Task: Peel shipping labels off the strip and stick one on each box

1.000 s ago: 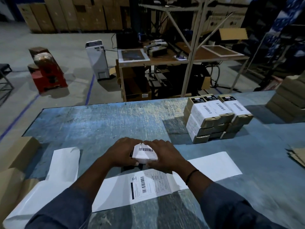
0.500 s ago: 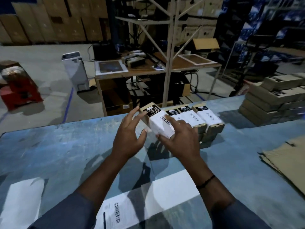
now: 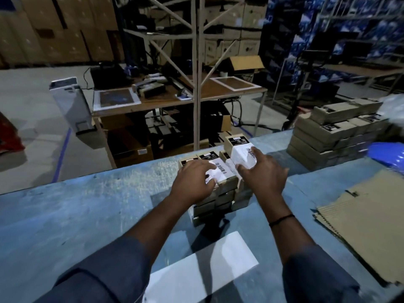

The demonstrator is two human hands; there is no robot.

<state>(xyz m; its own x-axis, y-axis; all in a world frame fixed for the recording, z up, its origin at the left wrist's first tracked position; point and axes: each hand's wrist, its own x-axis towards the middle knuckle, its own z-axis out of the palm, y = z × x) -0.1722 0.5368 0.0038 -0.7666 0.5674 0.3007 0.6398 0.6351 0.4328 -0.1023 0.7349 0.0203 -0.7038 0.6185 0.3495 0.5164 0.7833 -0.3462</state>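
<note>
My right hand [image 3: 265, 173] grips a small brown box with a white shipping label [image 3: 238, 147] and holds it on top of the right side of the stack of labelled boxes [image 3: 226, 192]. My left hand [image 3: 194, 180] lies flat, fingers spread, on the stack's top left box, partly covering its label. The white label strip [image 3: 203, 270] lies on the blue table [image 3: 87, 204] close to me, between my forearms; only blank backing shows here.
A pile of brown boxes without white labels [image 3: 328, 136] stands at the table's far right. Flattened cardboard sheets [image 3: 367, 215] lie at the right edge, a blue object [image 3: 387, 152] above them. Beyond the table is a workbench [image 3: 175, 99].
The box went from the table near the strip up and forward to the stack. My right hand now sets it on top; my left hand has come down onto the stack.
</note>
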